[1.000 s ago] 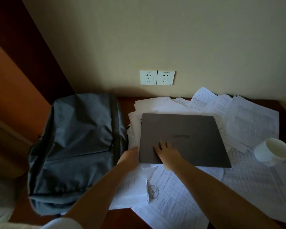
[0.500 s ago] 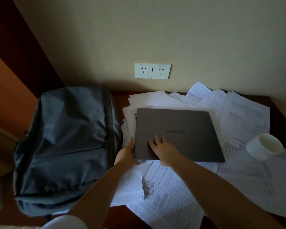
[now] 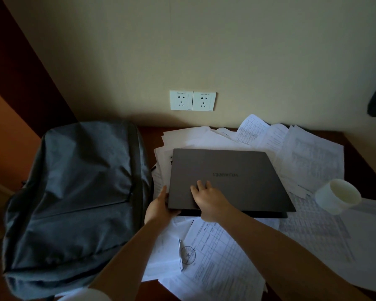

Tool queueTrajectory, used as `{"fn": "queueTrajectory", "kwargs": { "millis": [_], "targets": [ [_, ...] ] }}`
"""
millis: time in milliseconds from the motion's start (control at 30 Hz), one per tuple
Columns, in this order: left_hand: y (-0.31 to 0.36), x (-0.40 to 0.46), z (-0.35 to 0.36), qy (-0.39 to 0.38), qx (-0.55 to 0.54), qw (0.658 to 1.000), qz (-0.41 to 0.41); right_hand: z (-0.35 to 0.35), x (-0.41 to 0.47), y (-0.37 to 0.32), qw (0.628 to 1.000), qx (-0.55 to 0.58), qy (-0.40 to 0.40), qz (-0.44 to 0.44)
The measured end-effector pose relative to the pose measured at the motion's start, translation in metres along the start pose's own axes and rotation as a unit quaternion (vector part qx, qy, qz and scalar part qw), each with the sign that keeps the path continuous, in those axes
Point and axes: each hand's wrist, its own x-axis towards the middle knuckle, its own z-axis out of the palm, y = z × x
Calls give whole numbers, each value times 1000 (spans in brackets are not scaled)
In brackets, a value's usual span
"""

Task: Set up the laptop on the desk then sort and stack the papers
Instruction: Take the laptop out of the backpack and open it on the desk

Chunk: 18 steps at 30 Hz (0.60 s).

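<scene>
Resting on papers [image 3: 308,161], laptop [image 3: 228,177], seemingly closed, under both hands [image 3: 206,198].

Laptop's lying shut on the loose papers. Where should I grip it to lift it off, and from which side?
Probably the two short side edges, one hand from each side. The laptop is a thin flat slab lying on loose papers, and its near edge sits slightly raised. The left hand already holds the near-left corner; the right hand rests flat on the lid and could shift to the right edge.
</scene>
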Motion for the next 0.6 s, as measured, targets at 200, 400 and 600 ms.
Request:
{"fn": "queueTrajectory", "kwargs": {
  "millis": [200,400,600],
  "targets": [
    [14,11,-10,-56,163,985,-2,-46,-9,10,989,68,132,16],
    [30,27,-17,-115,295,948,-25,-101,11,26,924,176,303,151],
    [39,37,-19,-144,405,903,27,-124,56,41,820,235,492,177]
  ]
}}
